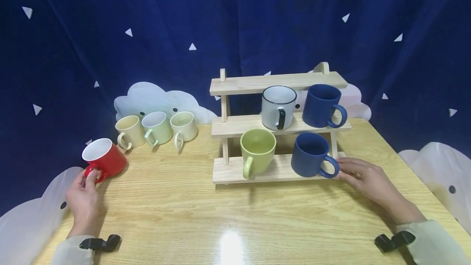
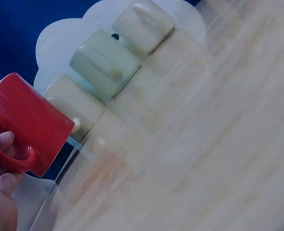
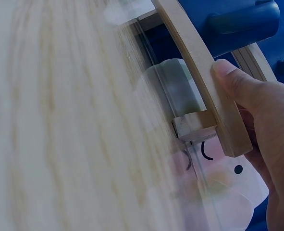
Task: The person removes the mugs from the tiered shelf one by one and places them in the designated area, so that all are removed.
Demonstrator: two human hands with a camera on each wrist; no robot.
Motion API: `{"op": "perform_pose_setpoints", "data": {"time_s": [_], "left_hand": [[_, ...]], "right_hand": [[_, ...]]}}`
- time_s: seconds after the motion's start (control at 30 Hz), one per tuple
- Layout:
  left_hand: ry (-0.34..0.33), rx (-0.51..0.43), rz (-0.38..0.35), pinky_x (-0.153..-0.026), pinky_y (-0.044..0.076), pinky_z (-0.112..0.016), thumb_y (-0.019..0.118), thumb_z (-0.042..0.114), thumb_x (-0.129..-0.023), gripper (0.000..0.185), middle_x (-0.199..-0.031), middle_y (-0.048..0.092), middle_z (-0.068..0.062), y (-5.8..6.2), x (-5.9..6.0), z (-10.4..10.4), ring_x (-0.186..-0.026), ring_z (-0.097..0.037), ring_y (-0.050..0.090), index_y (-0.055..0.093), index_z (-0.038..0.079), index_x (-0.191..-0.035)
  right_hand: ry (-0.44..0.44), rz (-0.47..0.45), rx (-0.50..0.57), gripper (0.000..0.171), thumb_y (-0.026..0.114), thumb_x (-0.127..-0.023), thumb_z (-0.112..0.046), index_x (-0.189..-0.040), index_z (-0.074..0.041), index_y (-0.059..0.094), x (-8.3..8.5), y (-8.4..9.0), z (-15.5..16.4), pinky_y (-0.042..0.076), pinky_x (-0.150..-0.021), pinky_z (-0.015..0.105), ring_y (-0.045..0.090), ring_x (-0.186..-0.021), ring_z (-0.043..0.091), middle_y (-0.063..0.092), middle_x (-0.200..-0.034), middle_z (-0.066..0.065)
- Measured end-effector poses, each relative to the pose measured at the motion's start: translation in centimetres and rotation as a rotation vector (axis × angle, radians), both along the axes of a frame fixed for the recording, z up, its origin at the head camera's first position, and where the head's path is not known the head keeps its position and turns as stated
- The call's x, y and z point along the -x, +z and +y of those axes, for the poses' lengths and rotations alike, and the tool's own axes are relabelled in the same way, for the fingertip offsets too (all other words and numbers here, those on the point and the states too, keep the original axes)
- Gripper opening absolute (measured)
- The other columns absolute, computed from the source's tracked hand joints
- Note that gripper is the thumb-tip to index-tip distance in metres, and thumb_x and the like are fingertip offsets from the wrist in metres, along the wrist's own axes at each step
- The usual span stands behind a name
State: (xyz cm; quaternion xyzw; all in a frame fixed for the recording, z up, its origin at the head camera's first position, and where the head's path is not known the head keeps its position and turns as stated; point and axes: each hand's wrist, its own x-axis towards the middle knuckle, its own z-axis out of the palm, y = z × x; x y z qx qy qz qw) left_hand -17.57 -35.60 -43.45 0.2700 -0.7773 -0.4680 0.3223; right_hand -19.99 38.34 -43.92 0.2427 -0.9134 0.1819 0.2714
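My left hand grips the handle of a red mug with a white inside. The mug stands on the wooden table at its far left. In the left wrist view the fingers curl through the handle of the red mug. My right hand holds the right end of the lowest shelf of a three-tier wooden rack. In the right wrist view the thumb lies on the rack's board; the other fingers are hidden behind it. A dark blue mug stands beside that hand.
The rack also carries a green mug, a white mug with a black handle and a second blue mug. Three pale ribbed mugs line up at the back left. A blue curtain and cloud cut-outs surround the table.
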Motion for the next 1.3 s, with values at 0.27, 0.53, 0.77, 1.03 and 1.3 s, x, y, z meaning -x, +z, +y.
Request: {"op": "perform_pose_setpoints", "data": {"time_s": [0.27, 0.53, 0.77, 1.03, 1.3], "left_hand": [[0.013, 0.02, -0.021, -0.082, 0.037, -0.014, 0.058, 0.035, -0.099, 0.041, -0.106, 0.067, 0.019, -0.23, 0.25, -0.3, -0.09, 0.009, 0.049, 0.064, 0.008, -0.129], [0.026, 0.08, -0.114, -0.086, 0.038, -0.02, 0.051, 0.035, -0.102, 0.042, -0.129, 0.061, -0.014, -0.34, 0.21, -0.62, -0.105, -0.013, 0.053, 0.06, 0.009, -0.134], [0.036, 0.139, -0.111, -0.081, 0.037, -0.019, 0.053, 0.033, -0.102, 0.04, -0.109, 0.071, 0.002, -0.46, 0.07, -0.81, -0.098, -0.008, 0.054, 0.064, 0.005, -0.127], [-0.019, 0.133, -0.163, -0.073, 0.037, -0.021, 0.05, 0.039, -0.101, 0.05, -0.12, 0.065, -0.019, -0.1, -0.27, -0.89, -0.094, -0.015, 0.054, 0.059, 0.0, -0.131], [-0.01, 0.097, -0.177, -0.079, 0.039, -0.025, 0.05, 0.037, -0.102, 0.049, -0.129, 0.058, -0.023, 0.14, -0.43, -0.8, -0.1, -0.021, 0.053, 0.052, 0.007, -0.141]], "right_hand": [[-0.021, -0.02, -0.003, 0.036, 0.087, -0.072, -0.022, -0.106, -0.016, 0.076, -0.07, 0.09, 0.04, 0.026, -0.1, 0.005, 0.064, -0.107, 0.03, 0.07, -0.114, -0.001], [-0.012, -0.026, 0.002, 0.036, 0.086, -0.073, -0.021, -0.107, -0.016, 0.076, 0.0, 0.05, 0.08, 0.023, -0.1, 0.004, 0.064, -0.108, 0.03, 0.07, -0.114, -0.001], [-0.039, -0.065, -0.027, 0.034, 0.082, -0.078, -0.028, -0.11, -0.018, 0.075, -0.12, 0.15, 0.05, 0.048, -0.089, 0.046, 0.063, -0.108, 0.033, 0.07, -0.116, 0.001], [-0.016, -0.03, -0.004, 0.034, 0.085, -0.074, -0.022, -0.106, -0.017, 0.076, -0.13, 0.17, -0.02, 0.03, -0.101, 0.009, 0.064, -0.107, 0.031, 0.07, -0.114, 0.0], [0.005, -0.01, 0.011, 0.035, 0.086, -0.072, -0.021, -0.106, -0.017, 0.076, -0.17, 0.19, -0.06, 0.02, -0.099, 0.002, 0.064, -0.105, 0.032, 0.07, -0.114, 0.0]]}}
